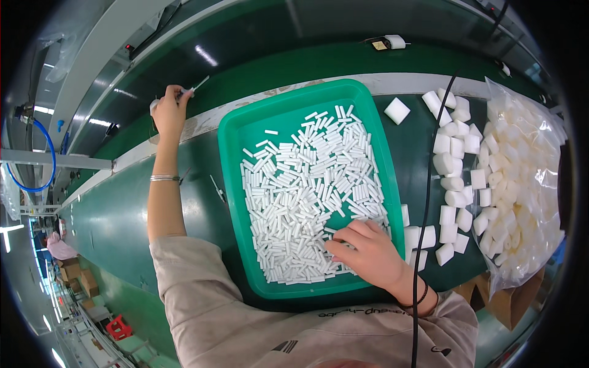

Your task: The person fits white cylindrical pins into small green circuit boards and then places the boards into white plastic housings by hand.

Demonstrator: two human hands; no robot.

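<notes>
A green plastic tray (232, 132) lies on the green work surface in front of me, filled with several short white tubes (307, 178). My right hand (368, 251) rests in the tray's near right corner, fingers curled onto the white tubes there. My left hand (169, 110) is stretched out to the far left, over the edge of the conveyor belt (257, 43), pinching a small thin white piece (193, 89) between its fingertips. A bracelet sits on the left wrist.
White foam blocks (451, 165) lie loose to the right of the tray, beside a clear bag (521, 178) full of them. A black cable (426, 184) runs down past the tray's right side. A small thin tool (218, 189) lies left of the tray.
</notes>
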